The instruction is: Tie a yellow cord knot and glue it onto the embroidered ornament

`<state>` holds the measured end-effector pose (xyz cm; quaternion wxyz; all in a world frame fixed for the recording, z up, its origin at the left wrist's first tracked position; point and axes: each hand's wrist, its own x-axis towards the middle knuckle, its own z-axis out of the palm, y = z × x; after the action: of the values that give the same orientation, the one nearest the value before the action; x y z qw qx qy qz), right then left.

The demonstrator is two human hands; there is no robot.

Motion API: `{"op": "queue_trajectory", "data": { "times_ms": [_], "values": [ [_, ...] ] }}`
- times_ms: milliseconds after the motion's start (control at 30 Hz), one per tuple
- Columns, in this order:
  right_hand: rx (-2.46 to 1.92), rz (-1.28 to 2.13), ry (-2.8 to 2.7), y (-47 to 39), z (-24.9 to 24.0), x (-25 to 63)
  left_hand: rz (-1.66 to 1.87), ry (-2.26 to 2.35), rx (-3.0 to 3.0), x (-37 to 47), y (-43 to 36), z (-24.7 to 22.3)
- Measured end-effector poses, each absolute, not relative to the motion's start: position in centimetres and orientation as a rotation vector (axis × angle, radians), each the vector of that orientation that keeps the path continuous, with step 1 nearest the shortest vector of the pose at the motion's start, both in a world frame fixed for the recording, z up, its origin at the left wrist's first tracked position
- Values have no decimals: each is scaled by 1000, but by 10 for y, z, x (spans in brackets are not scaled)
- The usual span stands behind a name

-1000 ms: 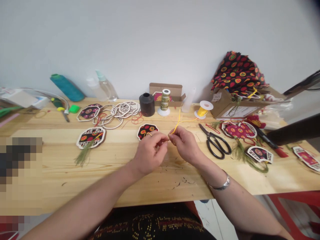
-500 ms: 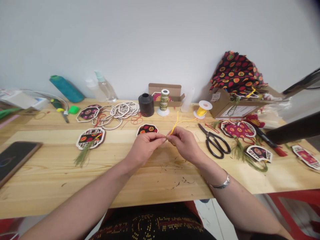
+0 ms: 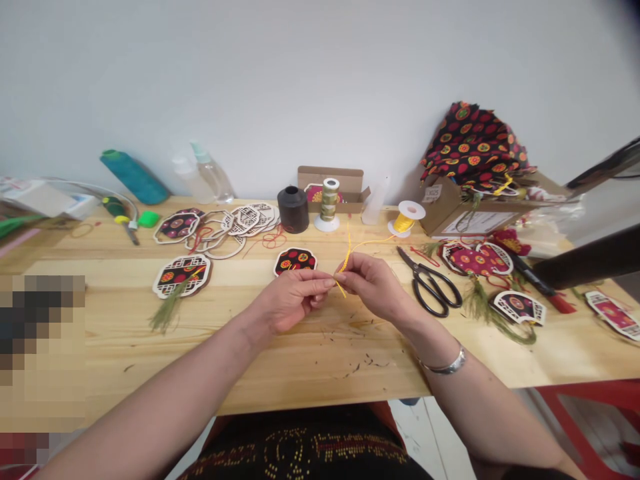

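Both hands meet over the middle of the wooden table [image 3: 280, 367], pinching a yellow cord [image 3: 345, 260]. My left hand [image 3: 295, 297] has thumb and forefinger closed on it from the left. My right hand [image 3: 367, 283] grips it from the other side, fingertips almost touching the left ones. A braided-looking length of cord stands up above the fingers, and a short end pokes out below them. One strand runs back to a yellow cord spool [image 3: 409, 219]. Just behind my left hand lies a floral fabric ornament [image 3: 295, 259] with a pale rim, partly covered by the hand.
Black-handled scissors [image 3: 433, 287] lie right of my right hand. A tasselled ornament [image 3: 183, 275] sits to the left, lattice frames [image 3: 253, 220] behind it. A black thread cone [image 3: 293, 210] and green thread spool [image 3: 329, 203] stand at the back. A cardboard box [image 3: 465, 217] holds patterned fabric.
My left hand has turned and dropped slightly, its lower fingers now curled beneath. A short yellow cord end now shows below the fingertips. The upright cord has shifted slightly left.
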<state>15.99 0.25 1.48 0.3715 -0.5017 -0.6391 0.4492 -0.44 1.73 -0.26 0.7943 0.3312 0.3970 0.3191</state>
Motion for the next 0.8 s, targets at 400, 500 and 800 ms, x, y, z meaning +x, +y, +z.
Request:
{"op": "queue_trajectory", "data": {
  "times_ms": [400, 500, 800],
  "values": [
    [-1276, 1192, -1739, 5, 16, 166, 804, 927, 841, -4, 18, -3],
    [-1312, 1182, -1775, 7, 16, 170, 855, 927, 840, -4, 19, -4],
    [-1490, 890, -1746, 0, 20, 168, 939, 1008, 887, -2, 19, -7]
  ]
}}
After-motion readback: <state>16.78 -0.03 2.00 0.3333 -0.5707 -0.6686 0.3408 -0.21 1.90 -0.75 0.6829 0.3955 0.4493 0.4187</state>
